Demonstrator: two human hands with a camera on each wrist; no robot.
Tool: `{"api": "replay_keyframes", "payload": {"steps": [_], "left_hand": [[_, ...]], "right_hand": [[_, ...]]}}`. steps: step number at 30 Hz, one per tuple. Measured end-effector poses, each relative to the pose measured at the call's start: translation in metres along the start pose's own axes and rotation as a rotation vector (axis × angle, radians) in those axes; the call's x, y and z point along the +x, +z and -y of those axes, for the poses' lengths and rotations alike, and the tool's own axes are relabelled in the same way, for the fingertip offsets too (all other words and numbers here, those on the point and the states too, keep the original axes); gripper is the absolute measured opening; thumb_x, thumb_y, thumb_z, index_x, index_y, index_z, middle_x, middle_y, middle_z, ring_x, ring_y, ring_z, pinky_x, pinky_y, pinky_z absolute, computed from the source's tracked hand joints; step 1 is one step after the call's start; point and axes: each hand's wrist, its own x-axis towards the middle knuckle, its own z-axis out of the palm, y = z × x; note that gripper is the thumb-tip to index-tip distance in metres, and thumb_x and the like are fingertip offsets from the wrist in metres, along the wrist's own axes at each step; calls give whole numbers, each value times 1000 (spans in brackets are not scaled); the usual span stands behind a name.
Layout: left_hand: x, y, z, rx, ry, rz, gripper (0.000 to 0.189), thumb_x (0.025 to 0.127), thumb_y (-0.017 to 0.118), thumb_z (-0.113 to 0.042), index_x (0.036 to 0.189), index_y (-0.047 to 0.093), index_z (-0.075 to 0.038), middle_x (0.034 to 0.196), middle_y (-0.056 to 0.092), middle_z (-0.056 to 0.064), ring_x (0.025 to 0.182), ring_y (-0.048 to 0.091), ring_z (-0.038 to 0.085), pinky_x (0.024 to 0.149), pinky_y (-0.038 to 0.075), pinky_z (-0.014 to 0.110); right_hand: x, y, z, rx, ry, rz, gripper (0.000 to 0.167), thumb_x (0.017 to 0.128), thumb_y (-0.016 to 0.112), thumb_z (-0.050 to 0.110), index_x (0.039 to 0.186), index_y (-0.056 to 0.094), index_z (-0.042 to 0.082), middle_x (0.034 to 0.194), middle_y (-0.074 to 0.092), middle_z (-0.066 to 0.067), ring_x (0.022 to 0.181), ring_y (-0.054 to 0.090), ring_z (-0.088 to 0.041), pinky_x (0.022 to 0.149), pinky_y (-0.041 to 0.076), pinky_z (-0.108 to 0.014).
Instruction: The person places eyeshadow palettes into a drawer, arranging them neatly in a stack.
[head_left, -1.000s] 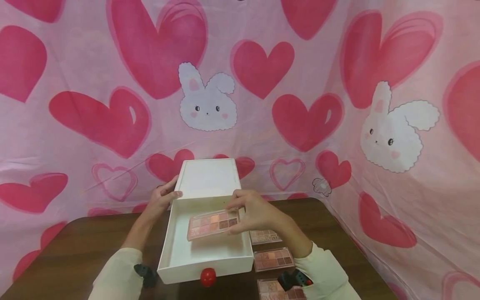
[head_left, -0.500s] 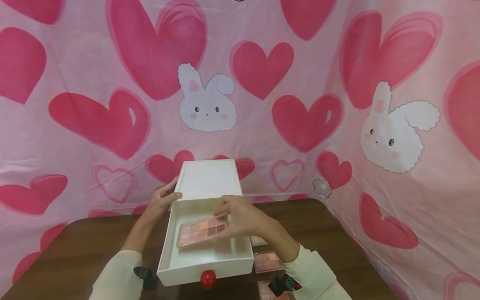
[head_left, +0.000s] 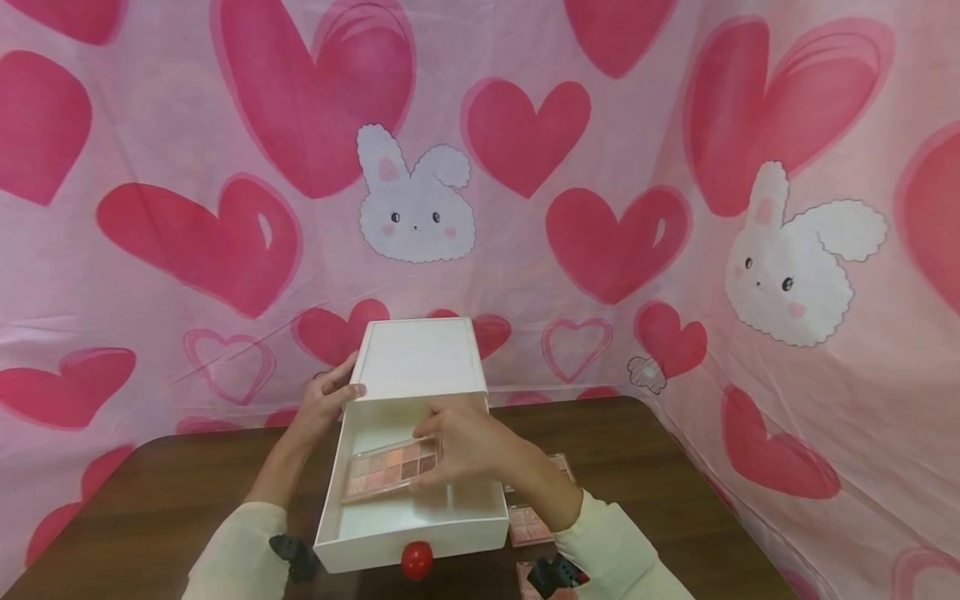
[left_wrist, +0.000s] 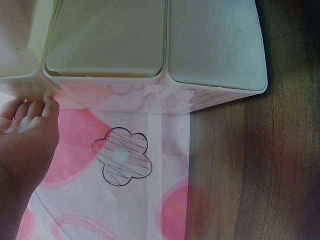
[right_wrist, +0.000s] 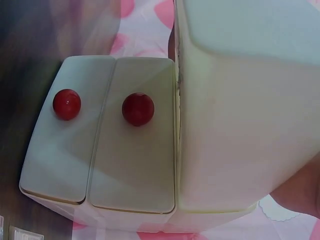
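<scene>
White drawer point(head_left: 467, 535), pink palette point(head_left: 390, 468) inside

The right hand point(head_left: 468, 442) pinches a makeup palette point(head_left: 390, 468) (pinks and browns in rows), most of it left of the fingertips. Around those fingers stand the walls of a pulled-out white drawer point(head_left: 360, 550); beyond them, the left hand point(head_left: 326, 404) holds the white cabinet point(head_left: 420, 354). Other palettes point(head_left: 529, 525) lie to the fingers' right.
</scene>
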Motion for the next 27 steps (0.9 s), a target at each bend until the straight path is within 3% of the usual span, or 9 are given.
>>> {"api": "replay_keyframes", "payload": {"steps": [10,20,27], "left_hand": [[-2,0,-2,19,-10,0,68,95,52,-8,158,27,1,162,29,27,99,58,-7,81,56,17],[-3,1,-5,41,-48,-22,69,95,52,-12,159,27,-1,167,23,23,95,58,-7,77,57,18],[-4,2,-7,79,-65,-25,69,95,53,-13,159,29,-3,164,29,25,94,57,-7,76,57,18]], "right_hand": [[-1,1,4,-67,49,31,52,69,92,43,110,79,12,93,64,6,79,47,-1,66,39,-10],[-5,1,7,-180,34,28,54,71,88,47,114,78,16,101,67,8,87,54,-2,77,45,-12],[-8,2,8,-235,56,49,58,74,85,53,120,75,20,108,67,9,93,58,-4,83,49,-16]]}}
